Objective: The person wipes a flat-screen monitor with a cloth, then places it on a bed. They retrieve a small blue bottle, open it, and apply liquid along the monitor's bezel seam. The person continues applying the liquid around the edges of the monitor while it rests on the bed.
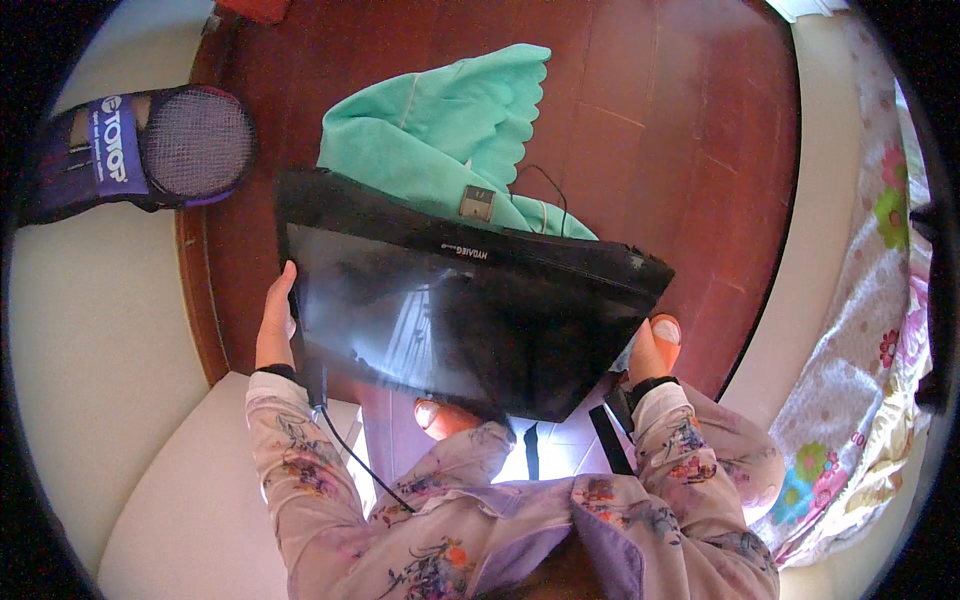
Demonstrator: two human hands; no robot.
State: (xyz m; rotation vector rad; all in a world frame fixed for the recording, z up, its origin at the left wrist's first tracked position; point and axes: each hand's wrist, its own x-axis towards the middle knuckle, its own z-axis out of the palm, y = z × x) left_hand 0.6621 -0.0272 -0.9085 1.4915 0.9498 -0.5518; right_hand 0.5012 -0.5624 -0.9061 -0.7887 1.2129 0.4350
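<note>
Nearest to me are my floral sleeves (300,450), rising from the lower edge. My left hand (275,325) grips the left edge of a flat black monitor (460,320), its fingers (287,283) curled around the frame. My right hand (652,350) holds the monitor's right lower edge, though the panel hides most of those fingers, so I cannot tell how far they close. The monitor lies tilted between my hands, its glossy screen facing up, over the dark red wooden surface (680,150). A thin black cable (350,455) hangs from its left corner toward my lap. Just beyond the monitor's far edge lies a crumpled mint-green garment (440,130), partly tucked under it. Far left, a dark pouch with a mesh end (150,145) rests across the surface's rim. Far right spreads a floral bedcover (870,350).
</note>
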